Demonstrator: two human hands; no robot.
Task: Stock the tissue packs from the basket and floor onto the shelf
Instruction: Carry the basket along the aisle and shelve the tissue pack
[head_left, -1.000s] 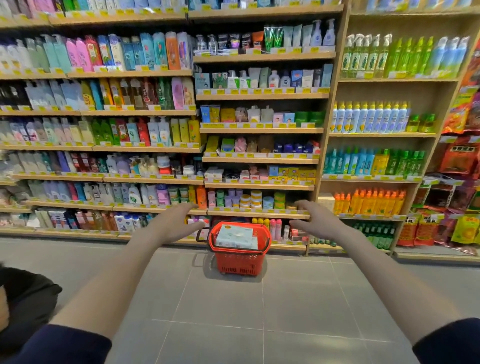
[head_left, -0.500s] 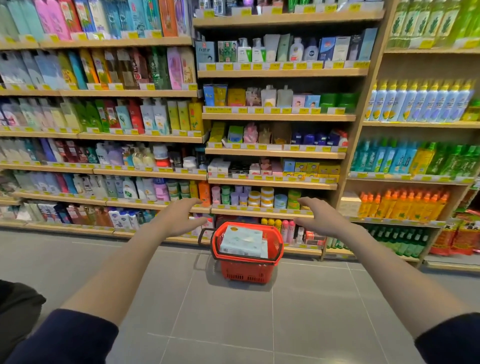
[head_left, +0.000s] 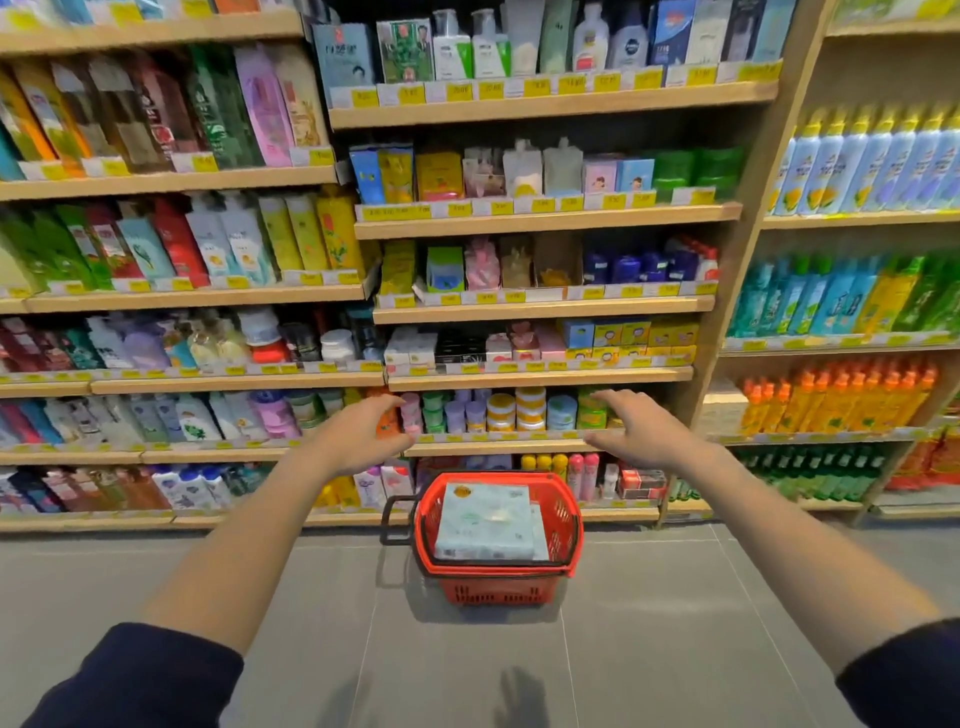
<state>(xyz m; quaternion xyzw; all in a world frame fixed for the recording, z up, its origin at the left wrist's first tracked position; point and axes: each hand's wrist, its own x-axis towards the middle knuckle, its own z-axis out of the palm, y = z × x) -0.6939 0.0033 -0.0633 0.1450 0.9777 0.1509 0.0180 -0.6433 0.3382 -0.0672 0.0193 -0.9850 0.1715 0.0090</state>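
Both arms reach forward over the grey floor (head_left: 649, 649), and the left hand (head_left: 358, 439) and right hand (head_left: 641, 434) hang spread and empty, fingers loose, above a red basket (head_left: 563, 519). The basket stands on the floor just in front of the shelf (head_left: 540, 376), with a pale blue tissue pack (head_left: 485, 522) lying flat inside it.

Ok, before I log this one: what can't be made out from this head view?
- How many tissue packs the red basket holds: the top pack covers those beneath.
- Any packs on the floor: none in view; the frame edges cut the aisle off.
- Price tags and labels: blurred, too small.
- Left hand and right hand: open, empty; their target is unclear.
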